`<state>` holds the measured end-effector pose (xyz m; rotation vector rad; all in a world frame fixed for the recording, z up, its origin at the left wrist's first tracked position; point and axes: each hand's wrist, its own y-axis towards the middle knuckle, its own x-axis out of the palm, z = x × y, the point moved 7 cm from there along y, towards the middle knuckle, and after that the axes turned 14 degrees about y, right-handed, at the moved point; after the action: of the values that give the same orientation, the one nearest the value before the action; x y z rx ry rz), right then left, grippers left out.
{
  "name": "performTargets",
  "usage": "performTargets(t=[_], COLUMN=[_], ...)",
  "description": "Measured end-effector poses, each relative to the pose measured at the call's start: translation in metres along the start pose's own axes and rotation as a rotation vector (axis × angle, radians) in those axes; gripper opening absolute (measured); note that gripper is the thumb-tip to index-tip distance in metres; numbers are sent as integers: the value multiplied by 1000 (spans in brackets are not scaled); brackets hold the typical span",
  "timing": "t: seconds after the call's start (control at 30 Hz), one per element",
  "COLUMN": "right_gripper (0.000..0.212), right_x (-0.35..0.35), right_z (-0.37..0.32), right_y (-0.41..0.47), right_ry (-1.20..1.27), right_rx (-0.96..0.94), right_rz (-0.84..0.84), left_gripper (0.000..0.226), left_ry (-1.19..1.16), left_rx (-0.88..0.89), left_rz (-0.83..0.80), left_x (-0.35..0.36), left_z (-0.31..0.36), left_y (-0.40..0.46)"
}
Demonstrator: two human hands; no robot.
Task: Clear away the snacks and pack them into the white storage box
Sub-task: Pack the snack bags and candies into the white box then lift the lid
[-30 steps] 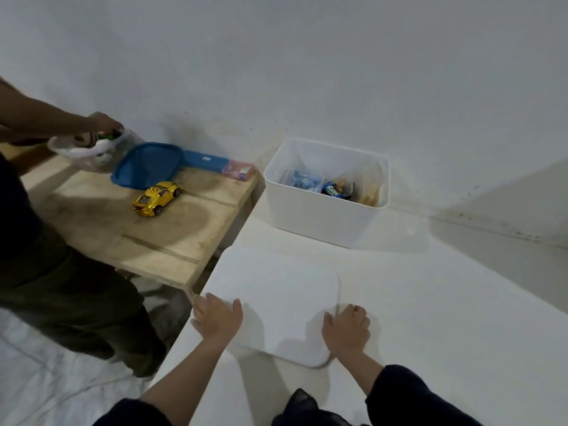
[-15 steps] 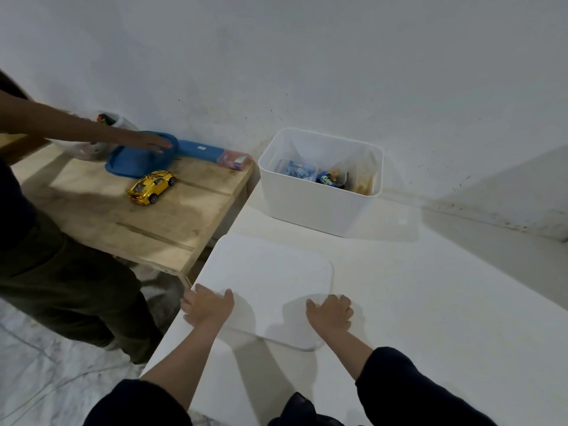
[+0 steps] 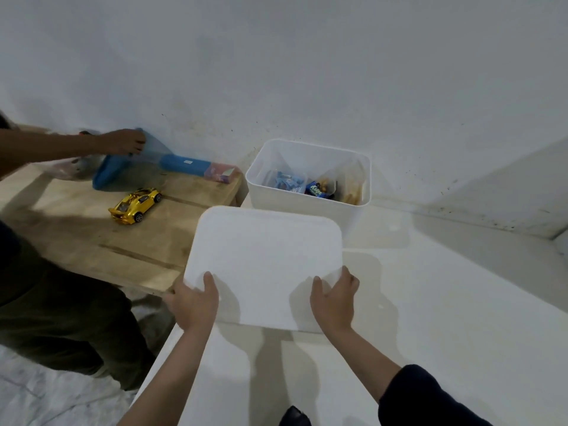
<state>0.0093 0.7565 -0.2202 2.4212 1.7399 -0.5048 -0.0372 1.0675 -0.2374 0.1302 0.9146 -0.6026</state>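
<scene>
The snacks (image 3: 310,187) are lying inside the white storage box (image 3: 307,179) by the wall, so the closing step is happening. The left hand (image 3: 193,302) and right hand (image 3: 333,299) are each gripping a near corner of the white lid (image 3: 264,262), holding it above the table (image 3: 445,302). Its long side is pointing toward the box. Next, I think, the lid needs lining up over the rim.

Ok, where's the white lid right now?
In the head view the white lid sits centre frame, held at its near edge by the left hand and right hand, just in front of the open white storage box.
</scene>
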Motion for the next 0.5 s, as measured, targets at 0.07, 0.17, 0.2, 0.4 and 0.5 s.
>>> performTargets(t=[0.07,0.17,0.2,0.4,0.5], right_gripper=[69,69,68,61,61], right_x=[-2,-9,-13,-29,-32], right_z=[-30,-74,-86,-135,-143], right_y=[10,36,46,117,154], right_ry=[29,38,35,-10,-67], right_rx=[-117,-220,-238,-245,-237], right_rz=[0,10,23,86,107], left_gripper=[70,65,64,63,72], left_ry=[-52,-104,-102,3,34], left_rx=[56,154,200,436,502], left_rz=[56,71,74,22,-31], left_x=[-11,-18,-19,3,31], left_z=[30,82,101,211,251], left_y=[13,29,34,58,71])
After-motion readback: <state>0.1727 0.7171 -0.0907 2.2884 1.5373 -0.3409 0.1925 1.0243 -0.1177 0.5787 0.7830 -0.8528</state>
